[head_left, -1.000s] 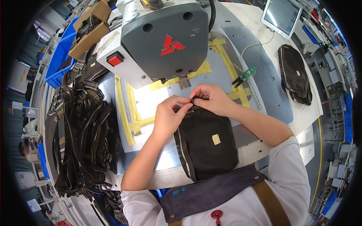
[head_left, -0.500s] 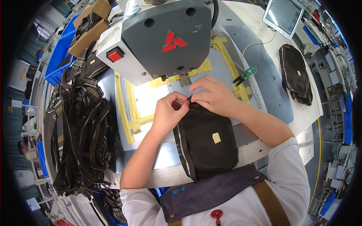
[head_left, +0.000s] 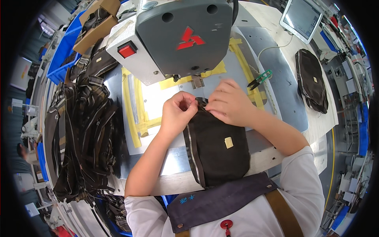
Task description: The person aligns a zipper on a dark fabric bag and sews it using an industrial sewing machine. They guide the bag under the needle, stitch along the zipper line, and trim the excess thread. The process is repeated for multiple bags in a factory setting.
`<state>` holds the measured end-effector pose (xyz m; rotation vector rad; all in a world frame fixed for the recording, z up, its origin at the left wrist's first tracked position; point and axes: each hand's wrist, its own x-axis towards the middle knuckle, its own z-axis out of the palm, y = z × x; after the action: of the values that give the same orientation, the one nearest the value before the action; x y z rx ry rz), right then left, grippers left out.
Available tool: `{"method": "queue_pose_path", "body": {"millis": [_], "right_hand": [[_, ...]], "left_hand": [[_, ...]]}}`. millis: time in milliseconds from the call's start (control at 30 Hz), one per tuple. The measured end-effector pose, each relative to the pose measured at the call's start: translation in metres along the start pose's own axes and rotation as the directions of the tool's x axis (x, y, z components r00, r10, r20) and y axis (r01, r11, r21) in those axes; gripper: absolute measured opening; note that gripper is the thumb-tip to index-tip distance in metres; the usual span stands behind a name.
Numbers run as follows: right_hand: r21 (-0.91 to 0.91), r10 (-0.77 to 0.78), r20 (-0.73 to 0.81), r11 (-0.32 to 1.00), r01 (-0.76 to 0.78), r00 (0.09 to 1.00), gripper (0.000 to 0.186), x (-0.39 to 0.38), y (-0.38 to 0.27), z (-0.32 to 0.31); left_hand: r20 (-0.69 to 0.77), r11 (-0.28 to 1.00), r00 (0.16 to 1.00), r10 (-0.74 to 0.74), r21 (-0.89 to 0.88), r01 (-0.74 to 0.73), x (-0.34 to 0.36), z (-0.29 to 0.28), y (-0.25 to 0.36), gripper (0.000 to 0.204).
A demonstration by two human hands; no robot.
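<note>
Dark fabric piece (head_left: 217, 160); zipper (head_left: 192, 146) at left

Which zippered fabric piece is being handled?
The dark brown zippered fabric piece front centre, left hand and right hand at its top. Untouched: oblong dark fabric piece far right, brown plaid fabric heap at left.

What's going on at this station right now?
A person's left hand pinches the top end of a dark zippered fabric piece, and the right hand is at that same end. The piece lies just in front of the person, short of the grey machine head. Similar dark pieces are heaped to the left.
</note>
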<state>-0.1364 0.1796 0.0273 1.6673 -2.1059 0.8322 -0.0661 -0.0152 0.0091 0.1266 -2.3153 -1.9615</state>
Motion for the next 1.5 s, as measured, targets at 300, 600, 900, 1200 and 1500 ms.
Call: {"method": "queue_pose_path", "body": {"millis": [300, 600, 900, 1200, 1500], "right_hand": [[0.043, 0.117, -0.028, 0.992, -0.116, 0.993, 0.017, -0.002, 0.005, 0.005], [-0.266, -0.143, -0.112, 0.958, 0.109, 0.983, 0.013, -0.002, 0.0, 0.009], [-0.005, 0.043, -0.148, 0.999, -0.044, 0.988, 0.012, -0.003, -0.008, 0.011], [0.184, 0.454, 0.38, 0.817, -0.547, 0.806, 0.017, 0.02, 0.017, -0.003], [0.254, 0.393, 0.044, 0.885, -0.391, 0.919, 0.01, 0.016, -0.004, 0.015]], "left_hand": [[0.264, 0.985, 0.955, 0.134, 0.07, -0.158, -0.007, -0.005, 0.015, 0.012], [0.017, 0.998, 0.999, -0.051, 0.031, 0.051, -0.004, 0.006, -0.004, 0.016], [0.121, 0.733, 0.864, 0.488, 0.481, -0.481, -0.007, 0.006, -0.003, 0.019], [0.272, 0.535, 0.765, 0.584, 0.579, -0.615, -0.009, 0.009, -0.001, 0.02], [0.091, 0.644, 0.807, 0.584, 0.554, -0.528, -0.011, 0.005, -0.003, 0.026]]}}
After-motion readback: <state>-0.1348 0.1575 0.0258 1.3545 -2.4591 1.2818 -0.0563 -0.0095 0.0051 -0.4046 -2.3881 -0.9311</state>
